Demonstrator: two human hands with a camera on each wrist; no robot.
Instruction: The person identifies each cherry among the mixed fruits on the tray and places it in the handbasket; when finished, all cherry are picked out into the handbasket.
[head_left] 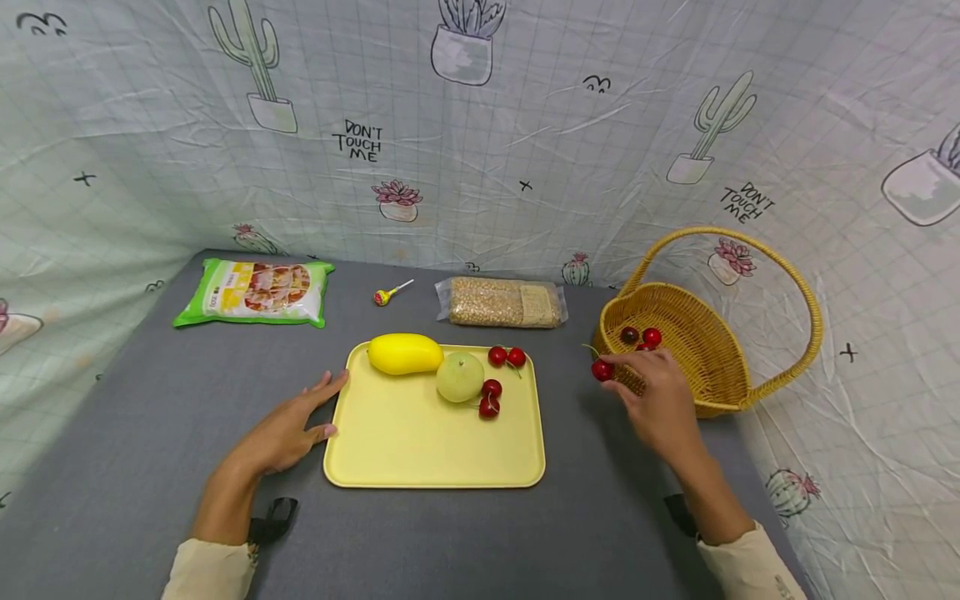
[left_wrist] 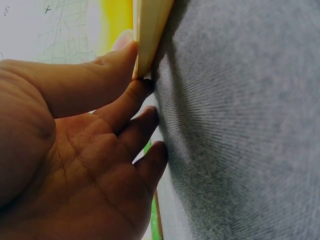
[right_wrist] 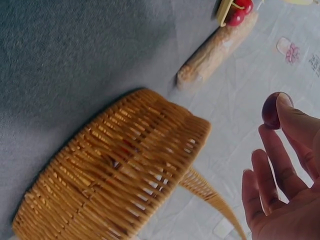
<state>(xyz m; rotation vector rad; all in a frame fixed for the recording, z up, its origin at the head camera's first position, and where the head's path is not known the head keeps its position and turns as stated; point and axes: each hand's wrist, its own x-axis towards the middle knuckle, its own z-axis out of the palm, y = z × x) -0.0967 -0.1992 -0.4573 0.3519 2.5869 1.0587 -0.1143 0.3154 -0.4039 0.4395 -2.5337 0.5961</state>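
My right hand point(head_left: 662, 404) pinches a dark red cherry point(head_left: 602, 370) between thumb and fingertips, just left of the wicker basket point(head_left: 731, 358); the cherry's stem points up. Close up, the right wrist view shows the same cherry point(right_wrist: 271, 111) beside the basket's woven side point(right_wrist: 115, 165). More cherries point(head_left: 652, 337) lie inside the basket, partly hidden by the hand. At the left edge of the yellow tray point(head_left: 427, 458), my left hand point(head_left: 281, 433) touches the rim with extended fingers and thumb. On the tray are a yellow mango point(head_left: 406, 354), a pale green round fruit point(head_left: 460, 377) and two pairs of cherries point(head_left: 489, 407).
Behind the tray lie a green-edged food packet point(head_left: 258, 292), a lollipop point(head_left: 383, 297) and a clear bag of grains point(head_left: 502, 302). The basket's tall handle point(head_left: 813, 317) arches up on the right. A patterned cloth point(head_left: 480, 150) hangs behind the grey table point(head_left: 420, 542).
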